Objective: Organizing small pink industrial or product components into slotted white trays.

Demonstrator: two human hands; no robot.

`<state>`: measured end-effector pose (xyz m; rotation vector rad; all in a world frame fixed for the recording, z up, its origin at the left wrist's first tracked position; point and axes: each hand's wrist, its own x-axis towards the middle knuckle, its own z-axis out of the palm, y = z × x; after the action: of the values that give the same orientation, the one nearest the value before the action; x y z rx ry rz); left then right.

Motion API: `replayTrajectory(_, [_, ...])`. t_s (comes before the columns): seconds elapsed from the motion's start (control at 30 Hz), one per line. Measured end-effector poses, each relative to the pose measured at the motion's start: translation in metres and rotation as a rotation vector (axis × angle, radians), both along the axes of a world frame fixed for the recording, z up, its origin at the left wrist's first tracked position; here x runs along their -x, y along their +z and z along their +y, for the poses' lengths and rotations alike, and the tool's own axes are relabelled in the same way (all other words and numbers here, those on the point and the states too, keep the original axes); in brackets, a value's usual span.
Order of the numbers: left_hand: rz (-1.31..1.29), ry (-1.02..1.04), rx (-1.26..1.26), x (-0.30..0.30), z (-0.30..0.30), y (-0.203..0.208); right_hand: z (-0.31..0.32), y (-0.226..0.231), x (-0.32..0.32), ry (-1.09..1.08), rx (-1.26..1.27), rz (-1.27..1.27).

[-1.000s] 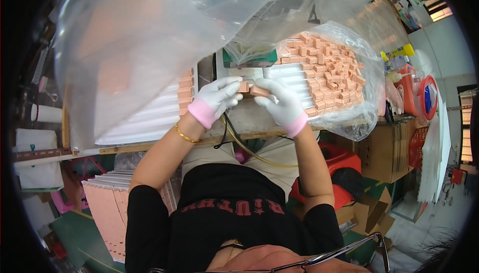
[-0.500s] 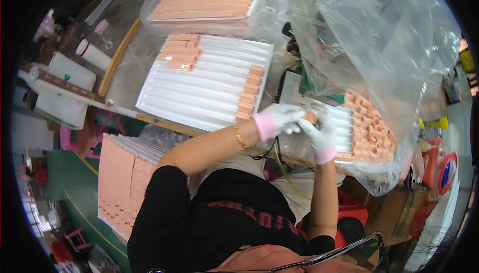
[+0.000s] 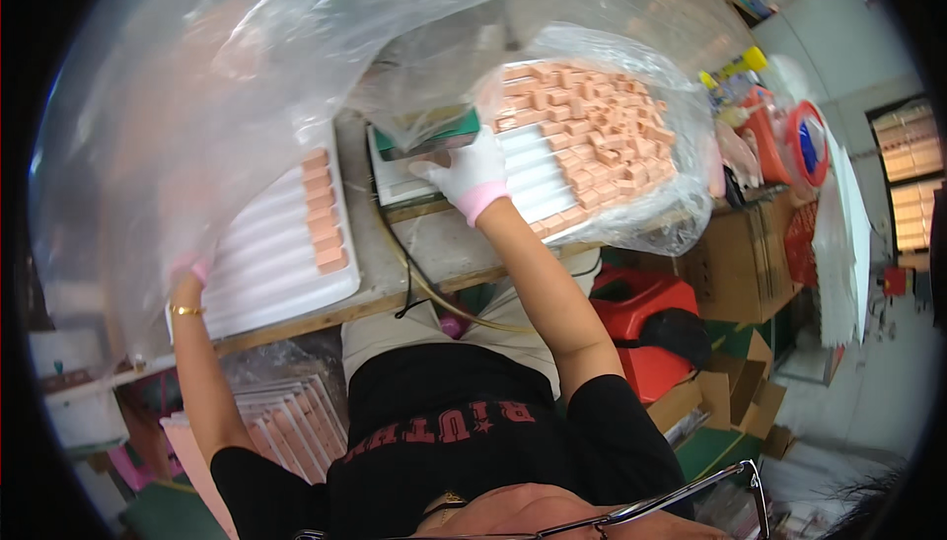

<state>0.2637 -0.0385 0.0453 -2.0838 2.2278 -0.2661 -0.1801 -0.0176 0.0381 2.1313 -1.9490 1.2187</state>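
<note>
My left hand (image 3: 189,266), in a white glove with a pink cuff, is at the left, mostly behind a cloudy clear plastic sheet (image 3: 247,76). The sheet blurs its fingers and whatever they touch. Beside it lies a white ridged tray (image 3: 266,264) with a column of peach-coloured blocks (image 3: 321,210) along its right side. Over the bench, my right hand (image 3: 475,173) has its thumb stretched away from the fingers, beside a green-topped device (image 3: 439,131). No held thing can be made out there. A second ridged tray (image 3: 528,170) at the right carries many loose peach blocks (image 3: 602,136).
Clear plastic wrap (image 3: 681,215) surrounds the right tray. A hose (image 3: 419,279) crosses the bench front. Below stand a red stool (image 3: 636,328), cardboard boxes (image 3: 735,259) and a leaning stack of block-filled trays (image 3: 296,422). A red-rimmed round container (image 3: 809,141) is at the far right.
My hands were together over a small block; now they are far apart, left hand at the left tray, right by the device. The plastic sheet now covers much of the left tray. The view has shifted right.
</note>
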Motion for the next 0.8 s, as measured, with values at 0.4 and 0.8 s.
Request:
replayTrajectory(0.4, [0.749,-0.271,0.081,0.024,-0.002,0.023,-0.020,-0.002,0.185,-0.526,-0.139,0.540])
replayTrajectory(0.8, [1.651,-0.336,-0.853,0.235,0.041,0.036,0.049,0.038,0.037,0.585,-0.254,-0.228])
